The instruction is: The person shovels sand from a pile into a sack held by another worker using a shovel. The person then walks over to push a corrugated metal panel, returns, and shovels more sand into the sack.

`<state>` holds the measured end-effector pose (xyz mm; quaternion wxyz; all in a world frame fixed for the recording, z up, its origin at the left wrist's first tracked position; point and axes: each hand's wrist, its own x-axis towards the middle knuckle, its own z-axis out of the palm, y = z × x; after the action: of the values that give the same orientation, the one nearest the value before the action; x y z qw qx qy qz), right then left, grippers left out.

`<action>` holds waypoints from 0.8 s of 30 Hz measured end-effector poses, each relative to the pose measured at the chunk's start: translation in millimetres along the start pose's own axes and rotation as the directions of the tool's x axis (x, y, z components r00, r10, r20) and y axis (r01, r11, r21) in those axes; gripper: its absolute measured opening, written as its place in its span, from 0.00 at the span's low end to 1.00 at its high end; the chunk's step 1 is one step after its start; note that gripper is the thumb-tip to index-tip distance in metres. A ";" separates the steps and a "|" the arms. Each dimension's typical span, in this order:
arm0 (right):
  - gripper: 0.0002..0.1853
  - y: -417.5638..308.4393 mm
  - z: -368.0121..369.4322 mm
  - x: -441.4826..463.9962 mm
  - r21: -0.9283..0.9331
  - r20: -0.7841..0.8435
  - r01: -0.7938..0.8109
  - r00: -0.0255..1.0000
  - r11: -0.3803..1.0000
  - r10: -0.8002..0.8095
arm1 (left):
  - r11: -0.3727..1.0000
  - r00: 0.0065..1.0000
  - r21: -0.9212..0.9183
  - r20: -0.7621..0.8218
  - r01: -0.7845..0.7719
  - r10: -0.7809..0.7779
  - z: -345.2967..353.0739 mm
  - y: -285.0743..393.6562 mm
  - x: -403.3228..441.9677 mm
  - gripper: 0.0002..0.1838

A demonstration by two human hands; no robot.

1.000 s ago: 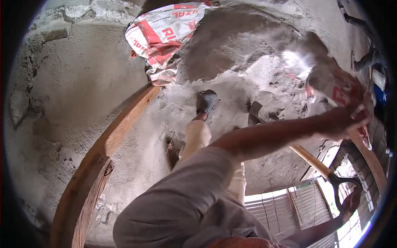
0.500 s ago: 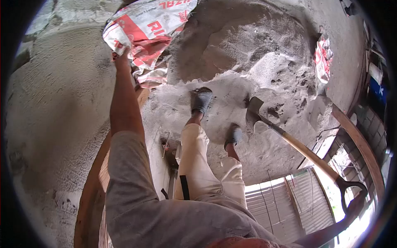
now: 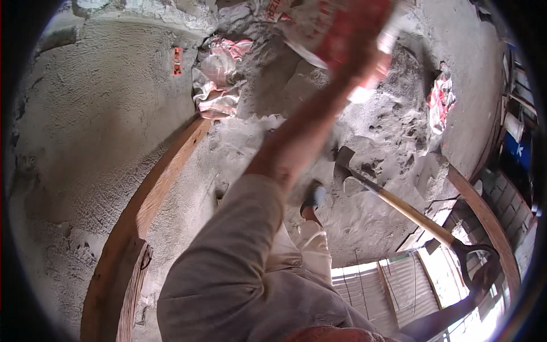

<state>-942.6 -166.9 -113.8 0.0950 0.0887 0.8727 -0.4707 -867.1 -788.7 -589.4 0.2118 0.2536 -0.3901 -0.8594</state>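
Observation:
My left hand (image 3: 362,62), blurred by motion, is closed on a red-and-white cement sack (image 3: 310,28) over the grey powdery pile. The sack hangs limp and is partly smeared, with some of it hidden behind the hand and forearm. At the lower right, my right hand (image 3: 484,279) grips the black D-shaped handle of a shovel (image 3: 410,208). The shovel's wooden shaft slants up to the left, and its metal blade rests on the dusty floor near my visible shoe.
A crumpled sack (image 3: 219,85) lies by the left wall, and another sack (image 3: 440,100) sits on the right. Wooden boards (image 3: 165,176) edge the floor at both sides. An orange level-like object (image 3: 178,61) is near the left wall. Corrugated sheeting (image 3: 399,285) stands behind me.
My left hand has swung the cement sack from the left wall rightward across the pile, uncovering the crumpled sack and orange object. My right hand stays on the shovel handle.

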 end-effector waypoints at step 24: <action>0.25 -6.9 0.3 24.3 -0.739 0.308 0.390 0.921 0.548 -0.241 | -0.752 0.975 0.636 -0.217 0.173 0.040 -484.9 -37.7 -179.3 0.26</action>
<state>-967.7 -169.3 -114.4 0.1117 -0.1614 0.9791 -0.0532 -441.8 -938.1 -845.2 -0.2219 0.3718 -0.8995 0.0588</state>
